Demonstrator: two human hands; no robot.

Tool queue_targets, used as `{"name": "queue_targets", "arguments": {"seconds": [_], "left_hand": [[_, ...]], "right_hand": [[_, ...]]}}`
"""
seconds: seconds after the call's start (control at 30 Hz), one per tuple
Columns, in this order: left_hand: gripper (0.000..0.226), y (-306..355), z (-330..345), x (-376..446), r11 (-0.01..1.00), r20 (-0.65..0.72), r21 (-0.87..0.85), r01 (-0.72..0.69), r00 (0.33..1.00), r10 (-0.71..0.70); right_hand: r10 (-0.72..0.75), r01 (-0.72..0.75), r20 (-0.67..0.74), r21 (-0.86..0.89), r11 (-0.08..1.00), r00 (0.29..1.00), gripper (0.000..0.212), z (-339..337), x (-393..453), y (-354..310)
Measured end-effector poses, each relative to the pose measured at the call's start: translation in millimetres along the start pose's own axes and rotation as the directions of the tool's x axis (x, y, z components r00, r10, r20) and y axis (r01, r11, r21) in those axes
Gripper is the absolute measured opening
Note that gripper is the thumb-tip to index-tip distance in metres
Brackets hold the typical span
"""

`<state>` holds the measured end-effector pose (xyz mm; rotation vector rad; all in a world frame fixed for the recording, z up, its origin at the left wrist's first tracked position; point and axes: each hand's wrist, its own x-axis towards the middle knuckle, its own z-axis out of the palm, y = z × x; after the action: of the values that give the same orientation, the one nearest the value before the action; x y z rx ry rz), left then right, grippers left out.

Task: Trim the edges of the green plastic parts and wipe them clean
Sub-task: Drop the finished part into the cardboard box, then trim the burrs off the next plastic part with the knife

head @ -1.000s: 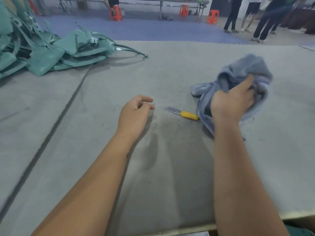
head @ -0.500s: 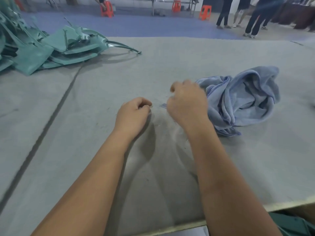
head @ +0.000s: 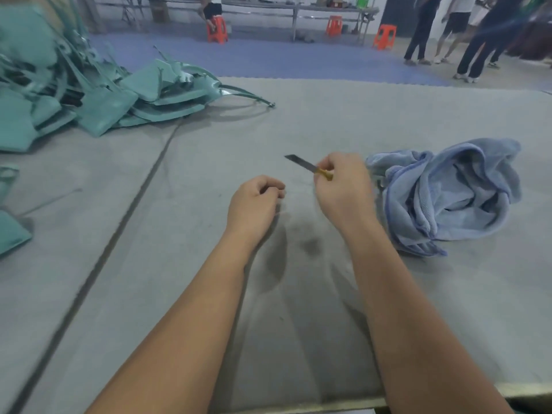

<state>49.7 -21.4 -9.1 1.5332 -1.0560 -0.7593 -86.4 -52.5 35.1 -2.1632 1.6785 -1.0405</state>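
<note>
Plastic comes first in the sweep: the green plastic parts (head: 98,94) lie heaped on the grey bench (head: 298,324) far out to the left of both hands and beyond them, well apart from either, with two more green pieces at the left edge nearer the person. None of them is within reach of the blade yet, so trimming has not begun on any part in view; the heap reads as a waiting stock, kept off the cleared working patch. Moving right, the left hand (head: 254,204) rests on the bench with its fingers loosely curled and nothing in them, idle, probably free to fetch and steady the next part. Just to its right the right hand (head: 343,186) pinches the yellow handle of a small knife (head: 310,167) between fingertips and thumb, the bare blade pointing up and left, away from the body and lifted off the mat, a hold that suits getting the grip settled before cutting. Immediately right of that hand, close to its knuckles, the blue cloth (head: 448,195) lies crumpled on the bench, untouched, parked near the cutting hand, likely so that wiping can follow trimming without a long reach.
</note>
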Motion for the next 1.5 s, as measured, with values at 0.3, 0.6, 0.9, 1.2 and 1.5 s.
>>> {"name": "queue_targets", "arguments": {"seconds": [0.3, 0.6, 0.9, 1.2, 1.5], "left_hand": [[0.031, 13.9, -92.5, 12.0, 0.996, -0.233, 0.044, -0.081, 0.968, 0.089], [0.024, -3.0, -221.3, 7.9, 0.365, -0.128, 0.912, -0.187, 0.716, 0.686], [0.069, -44.2, -242.6, -8.6, 0.518, -0.621, 0.703, 0.487, 0.776, 0.114], [0.023, -51.6, -233.2, 9.6, 0.578, -0.270, 0.816, 0.033, 0.905, 0.329], [0.023, -24.1, -211.3, 10.1, 0.557, 0.312, 0.683, -0.473, 0.878, 0.363]], "right_hand": [[-0.212, 0.213, -0.022, 0.145, 0.966, 0.977, 0.013, 48.4, -5.7, -101.1], [-0.389, 0.306, 0.168, 0.376, 0.875, 0.906, 0.008, 103.8, -44.2, -130.6], [-0.287, 0.185, 0.221, 0.393, 0.901, 0.932, 0.008, 113.2, -41.0, -105.3], [-0.167, 0.047, 0.226, 0.456, 0.889, 0.960, 0.011, 110.4, -37.1, -95.2], [-0.087, -0.004, 0.148, 0.526, 0.850, 0.985, 0.008, 110.7, -26.4, -89.1]]}}
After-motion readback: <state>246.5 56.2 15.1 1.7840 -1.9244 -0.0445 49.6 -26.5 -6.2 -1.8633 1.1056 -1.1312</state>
